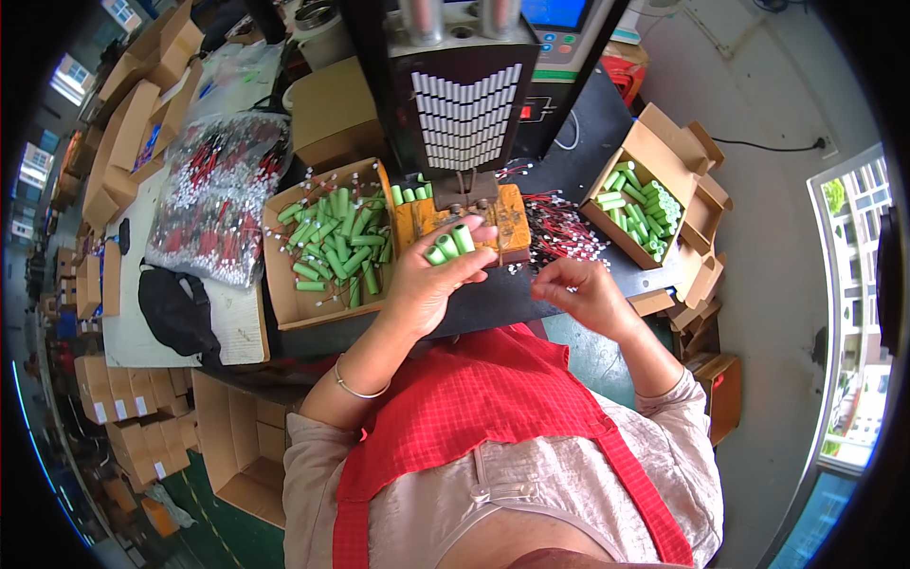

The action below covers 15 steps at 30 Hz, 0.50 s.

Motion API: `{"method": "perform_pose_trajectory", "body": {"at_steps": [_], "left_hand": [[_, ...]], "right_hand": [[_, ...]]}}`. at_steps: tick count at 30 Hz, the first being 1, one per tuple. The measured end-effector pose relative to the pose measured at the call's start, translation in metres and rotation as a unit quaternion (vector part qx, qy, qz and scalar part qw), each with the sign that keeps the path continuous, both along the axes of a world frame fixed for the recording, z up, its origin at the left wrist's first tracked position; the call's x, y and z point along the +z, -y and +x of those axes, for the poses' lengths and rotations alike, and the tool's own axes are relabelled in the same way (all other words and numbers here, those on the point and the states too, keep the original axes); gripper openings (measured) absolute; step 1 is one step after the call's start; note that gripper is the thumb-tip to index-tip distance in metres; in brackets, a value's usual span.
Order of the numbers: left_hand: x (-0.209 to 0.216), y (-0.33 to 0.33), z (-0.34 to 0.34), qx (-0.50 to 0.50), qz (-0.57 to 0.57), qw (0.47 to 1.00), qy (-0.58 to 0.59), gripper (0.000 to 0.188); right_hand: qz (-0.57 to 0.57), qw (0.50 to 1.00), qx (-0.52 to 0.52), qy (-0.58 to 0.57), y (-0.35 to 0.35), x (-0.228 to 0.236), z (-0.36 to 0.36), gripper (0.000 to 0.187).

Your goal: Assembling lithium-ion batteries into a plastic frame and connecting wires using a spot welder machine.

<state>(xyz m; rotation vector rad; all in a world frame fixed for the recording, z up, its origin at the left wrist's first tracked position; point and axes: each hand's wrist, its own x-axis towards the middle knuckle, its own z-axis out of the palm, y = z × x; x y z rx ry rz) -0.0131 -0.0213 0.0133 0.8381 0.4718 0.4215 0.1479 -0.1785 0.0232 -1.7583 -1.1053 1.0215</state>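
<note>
In my left hand (pixel 422 284) lie three green cylindrical battery cells (pixel 462 239), cradled between palm and fingers, ends facing up. This hand is just in front of the orange-yellow block (pixel 512 223) at the foot of a dark spot-welding machine (pixel 464 109). More green cells (pixel 409 194) stand at the block's back left edge. My right hand (pixel 592 299) is held off to the right, thumb and fingertips pinched together; whatever is between them is too small to tell. Just behind it spreads a pile of red and black wire leads (pixel 559 228) with white connectors.
At left, an open carton (pixel 275 296) holds green cells with wires attached. A carton of green cells (pixel 654 142) stands at right. Clear bags of wire leads (pixel 218 194) and a black cloth item (pixel 175 308) lie further left. Empty cartons (pixel 223 427) sit below the table.
</note>
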Motion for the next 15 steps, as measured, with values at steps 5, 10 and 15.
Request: {"method": "perform_pose_trajectory", "body": {"at_steps": [5, 10, 15], "left_hand": [[-0.007, 0.007, 0.000, 0.017, 0.069, 0.997, 0.006, 0.030], [-0.001, 0.003, 0.001, 0.035, 0.185, 0.981, -0.037, 0.028], [-0.011, -0.030, 0.006, 0.099, 0.570, 0.806, -0.123, 0.022]], "right_hand": [[0.060, 0.981, 0.000, -0.185, -0.016, -0.020, -0.026, 0.018], [0.048, 0.983, -0.069, -0.162, -0.036, -0.014, -0.032, 0.021], [0.075, 0.995, -0.065, -0.029, -0.060, -0.003, -0.015, 0.024]]}}
